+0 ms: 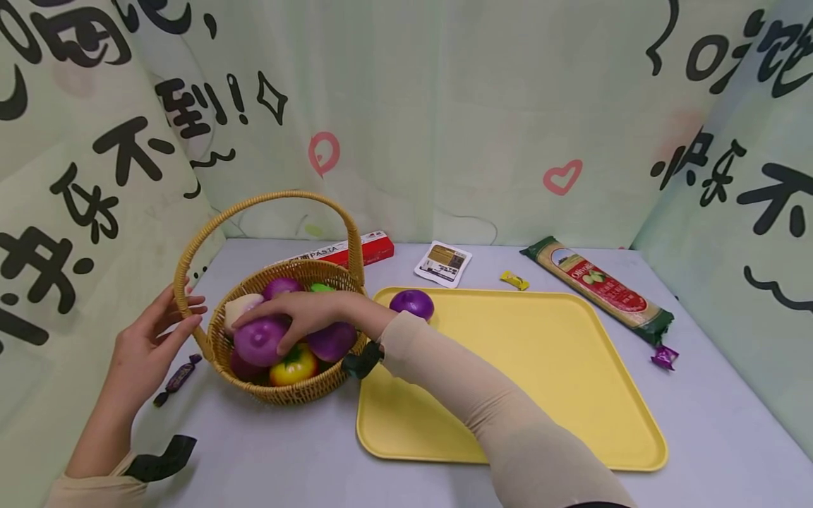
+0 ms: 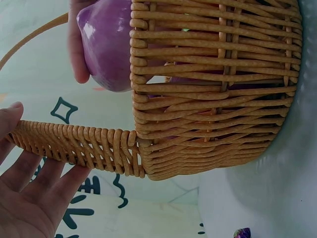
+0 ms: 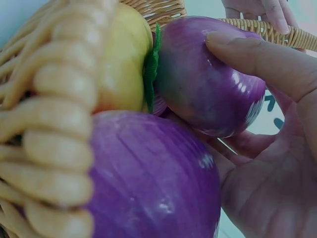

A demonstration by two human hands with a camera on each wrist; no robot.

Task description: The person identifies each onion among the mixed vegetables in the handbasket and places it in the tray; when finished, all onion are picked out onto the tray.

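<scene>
A wicker basket (image 1: 288, 396) with a tall arched handle (image 1: 279, 195) stands on the table at left. My left hand (image 1: 142, 353) holds the handle's lower left side, thumb on one face and fingers on the other (image 2: 34, 198). Reaching into the basket from the right, my right hand (image 1: 311, 314) grips a purple onion (image 1: 257, 343), with the thumb on top in the right wrist view (image 3: 213, 74). Around that onion lie another purple onion (image 3: 153, 173), a yellow tomato-like fruit with a green calyx (image 1: 295, 367), and a whitish piece (image 1: 238, 310). Basket contents lower down are hidden.
A yellow tray (image 1: 521, 367) lies right of the basket, a purple onion (image 1: 411, 303) at its far left corner. Behind are a red pasta box (image 1: 377, 247), a white sachet (image 1: 443, 264), a yellow candy (image 1: 514, 281) and a pasta packet (image 1: 600, 286). Purple-wrapped candies (image 1: 665, 357) lie at both sides.
</scene>
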